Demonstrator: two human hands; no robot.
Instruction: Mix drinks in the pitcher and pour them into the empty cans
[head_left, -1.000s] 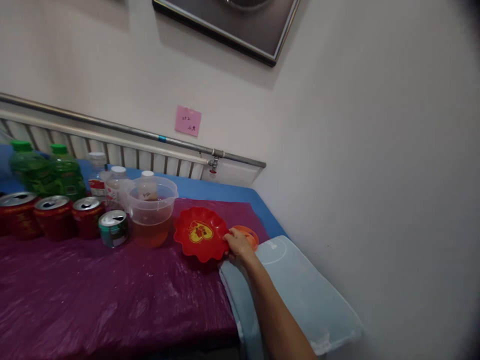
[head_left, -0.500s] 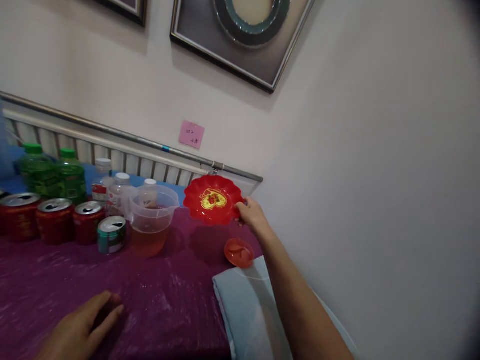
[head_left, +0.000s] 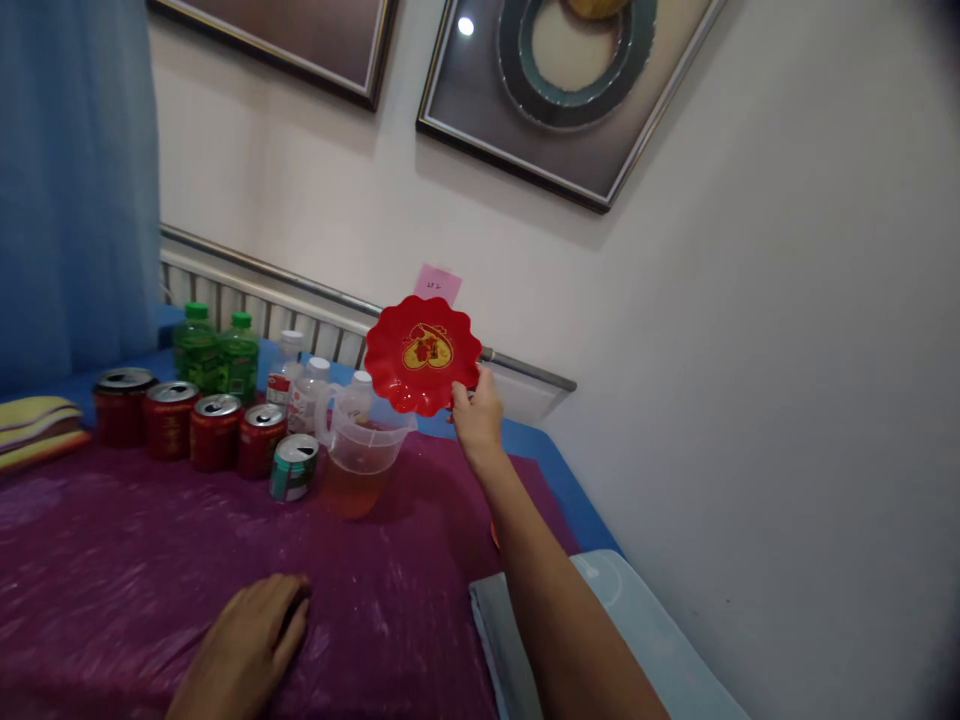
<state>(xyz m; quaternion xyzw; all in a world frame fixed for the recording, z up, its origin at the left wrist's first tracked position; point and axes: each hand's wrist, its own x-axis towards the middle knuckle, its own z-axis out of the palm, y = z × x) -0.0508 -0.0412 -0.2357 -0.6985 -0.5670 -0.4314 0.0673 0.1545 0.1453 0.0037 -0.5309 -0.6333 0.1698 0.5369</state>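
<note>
My right hand point(head_left: 475, 415) grips the lower right rim of a red scalloped plate point(head_left: 422, 353) with a yellow heart design and holds it up in the air, tilted toward me, above a clear plastic jug point(head_left: 361, 453) of amber liquid. My left hand point(head_left: 247, 648) rests palm down on the purple plastic table cover point(head_left: 120, 570), fingers loosely together, with nothing in it. My right forearm hides most of a small orange dish on the table.
Several red cans point(head_left: 171, 419) and a green-and-white can point(head_left: 293, 466) stand in a row left of the jug. Green bottles point(head_left: 217, 354) and clear bottles point(head_left: 300, 380) stand behind. A pale blue lid point(head_left: 637, 650) lies at lower right. Folded cloths point(head_left: 34, 425) lie at far left.
My right hand has lifted the red plate off the table and raised it higher. My left hand came into view and settled on the purple cover. The view swung left.
</note>
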